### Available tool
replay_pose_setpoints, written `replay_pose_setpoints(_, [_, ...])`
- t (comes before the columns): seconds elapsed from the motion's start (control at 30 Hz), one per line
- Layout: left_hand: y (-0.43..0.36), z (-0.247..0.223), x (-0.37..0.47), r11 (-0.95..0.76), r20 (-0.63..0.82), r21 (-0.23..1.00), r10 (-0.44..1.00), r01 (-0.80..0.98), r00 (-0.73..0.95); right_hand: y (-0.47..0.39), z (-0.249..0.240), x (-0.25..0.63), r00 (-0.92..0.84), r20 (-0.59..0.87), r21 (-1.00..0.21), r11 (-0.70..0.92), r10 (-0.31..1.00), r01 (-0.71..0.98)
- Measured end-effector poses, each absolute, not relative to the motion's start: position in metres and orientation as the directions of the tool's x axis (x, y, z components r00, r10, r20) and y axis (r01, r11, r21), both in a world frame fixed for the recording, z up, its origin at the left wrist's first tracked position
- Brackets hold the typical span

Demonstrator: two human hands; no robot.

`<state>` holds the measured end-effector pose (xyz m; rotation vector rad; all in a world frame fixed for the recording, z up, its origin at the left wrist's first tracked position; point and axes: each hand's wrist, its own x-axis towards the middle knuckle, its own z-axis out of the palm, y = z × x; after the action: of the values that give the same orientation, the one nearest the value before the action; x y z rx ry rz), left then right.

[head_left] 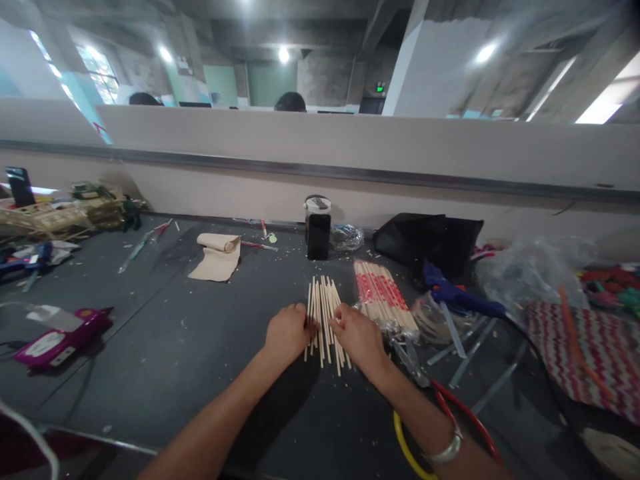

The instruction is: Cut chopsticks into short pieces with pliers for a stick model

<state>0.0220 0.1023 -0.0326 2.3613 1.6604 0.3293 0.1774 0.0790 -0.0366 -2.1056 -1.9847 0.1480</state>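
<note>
Several thin pale wooden sticks (pixel 326 307) lie loosely fanned on the dark table in front of me, pointing away from my body. My left hand (pixel 289 332) is closed at their left side, its fingertips curled against the outer sticks. On the right side, my right hand (pixel 361 337) has thumb and fingers pinched at the sticks; the exact grip is partly hidden. Just beyond that hand lies a clear packet of sticks (pixel 381 290) with red printing. Pliers (pixel 413 363) with red and yellow handles lie partly beneath my right forearm.
A phone (pixel 319 237) leans on a white-topped container (pixel 316 201). Rolled tan cloth (pixel 217 255) lies left of it. At right are a blue glue gun (pixel 457 293), glue sticks (pixel 485 350) and a black bag (pixel 430 240). A magenta tool (pixel 63 340) sits at left.
</note>
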Motion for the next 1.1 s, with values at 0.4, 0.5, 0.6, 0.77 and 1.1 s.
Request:
replay_pose_setpoints(0.4, [0.107,-0.029,0.011,-0.253,0.029,0.271,0.967,0.929,0.255,0.084,-0.034,0.184,0.128,0.045,-0.270,-0.112,0.991,0.956])
replay_pose_setpoints(0.5, [0.107,-0.030,0.013,-0.268,0.032,0.246,0.963,0.931,0.269,0.083,-0.034,0.184,0.146,0.055,-0.257,-0.128,0.988,0.958])
replay_pose_setpoints(0.6, [0.107,-0.029,0.011,-0.246,0.027,0.244,0.969,0.938,0.247,0.081,-0.032,0.185,0.148,0.056,-0.256,-0.129,0.987,0.958])
replay_pose_setpoints(0.77, [0.104,-0.024,0.021,-0.307,0.084,0.300,0.952,0.903,0.295,0.080,-0.030,0.184,0.118,0.081,-0.303,-0.088,0.990,0.949])
replay_pose_setpoints(1.1, [0.108,-0.017,0.053,-0.273,-0.142,0.244,0.939,0.931,0.312,0.081,-0.037,0.188,0.116,0.121,-0.408,-0.057,0.986,0.911])
